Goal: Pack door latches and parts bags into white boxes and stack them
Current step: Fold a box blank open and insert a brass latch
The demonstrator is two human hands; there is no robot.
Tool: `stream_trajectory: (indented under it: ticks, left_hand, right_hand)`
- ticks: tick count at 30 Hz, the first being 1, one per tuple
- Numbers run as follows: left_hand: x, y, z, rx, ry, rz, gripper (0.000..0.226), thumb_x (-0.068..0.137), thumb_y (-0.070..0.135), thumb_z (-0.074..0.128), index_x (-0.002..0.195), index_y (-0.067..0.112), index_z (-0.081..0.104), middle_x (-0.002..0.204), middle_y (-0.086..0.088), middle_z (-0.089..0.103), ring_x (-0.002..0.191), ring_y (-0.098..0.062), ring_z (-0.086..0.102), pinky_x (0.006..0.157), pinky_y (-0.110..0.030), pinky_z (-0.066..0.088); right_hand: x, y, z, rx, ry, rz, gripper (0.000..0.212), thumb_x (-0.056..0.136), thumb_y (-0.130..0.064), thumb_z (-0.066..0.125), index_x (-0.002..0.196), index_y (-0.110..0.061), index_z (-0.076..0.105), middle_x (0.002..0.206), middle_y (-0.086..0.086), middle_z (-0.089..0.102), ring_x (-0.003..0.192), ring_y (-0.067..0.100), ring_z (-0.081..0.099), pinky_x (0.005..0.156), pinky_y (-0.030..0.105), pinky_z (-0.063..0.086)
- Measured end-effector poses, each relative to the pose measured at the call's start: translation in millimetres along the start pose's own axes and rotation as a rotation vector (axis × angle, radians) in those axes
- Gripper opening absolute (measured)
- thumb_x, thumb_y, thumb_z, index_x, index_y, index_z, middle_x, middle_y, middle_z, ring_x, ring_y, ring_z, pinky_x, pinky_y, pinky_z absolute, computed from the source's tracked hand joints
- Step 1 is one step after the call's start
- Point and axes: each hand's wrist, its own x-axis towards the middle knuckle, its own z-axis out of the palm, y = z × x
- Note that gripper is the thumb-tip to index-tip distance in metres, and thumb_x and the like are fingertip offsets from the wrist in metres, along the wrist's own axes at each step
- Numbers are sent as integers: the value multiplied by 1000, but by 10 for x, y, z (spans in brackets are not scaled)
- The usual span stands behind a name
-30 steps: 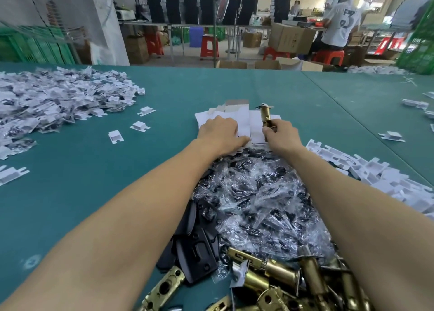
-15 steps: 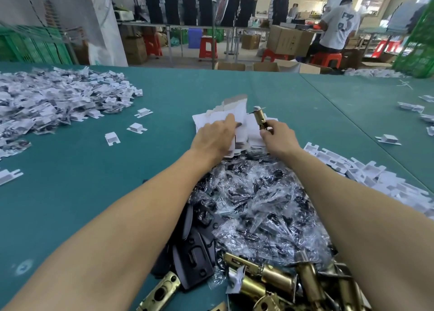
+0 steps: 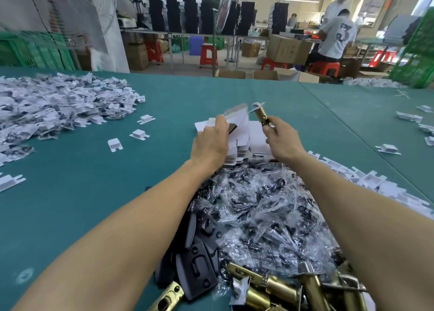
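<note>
My left hand [image 3: 210, 144] grips a flat white box blank [image 3: 238, 120] and lifts its far end off the stack of white blanks [image 3: 256, 139] in the middle of the green table [image 3: 70, 205]. My right hand [image 3: 283, 140] holds a brass door latch [image 3: 261, 114] upright beside that blank. Between my forearms lies a heap of clear parts bags [image 3: 258, 207] with black pieces inside. At the near edge are several brass latches [image 3: 277, 289] and black plates [image 3: 199, 268].
A big pile of packed white boxes [image 3: 54, 104] covers the table's left side, with loose ones [image 3: 138, 134] near it. More white boxes [image 3: 366, 181] line the right. Beyond the table, people in white shirts [image 3: 333, 38] work among cartons, red stools and green crates.
My left hand has peeled a white blank up from the stack, and it now stands tilted. My right hand has raised the brass latch higher next to it.
</note>
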Motion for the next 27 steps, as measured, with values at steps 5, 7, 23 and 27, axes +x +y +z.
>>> stream_trajectory:
  ticks: [5,7,23,27]
  left_hand:
    - [-8,7,9,-84,69,-94,17,107,17,29,91,13,33,67,-3,42,60,-28,36,51,-39,17]
    - [-23,-1,8,-99,79,-85,18,108,19,29,91,13,34,67,-4,43,61,-29,38,52,-39,18]
    - [-131,-27,-609,-363,618,-106,20,108,15,40,89,13,45,73,5,48,58,-16,35,59,-28,15]
    - [-294,15,-823,-460,595,-249,25,108,16,39,84,12,43,66,12,43,60,-13,38,59,-30,18]
  right_hand:
    - [23,16,93,-209,-97,-59,29,103,-13,45,129,-12,59,100,20,57,77,28,46,62,32,30]
    - [24,47,139,-260,-118,-34,27,103,-14,44,125,-12,60,110,23,56,76,29,47,58,31,30]
    - [85,-79,171,-390,-171,-2,55,94,-14,50,148,-18,42,142,25,43,127,43,43,109,44,37]
    - [-33,-154,160,-395,-189,29,54,93,-10,48,146,-13,41,140,23,45,125,42,44,105,44,40]
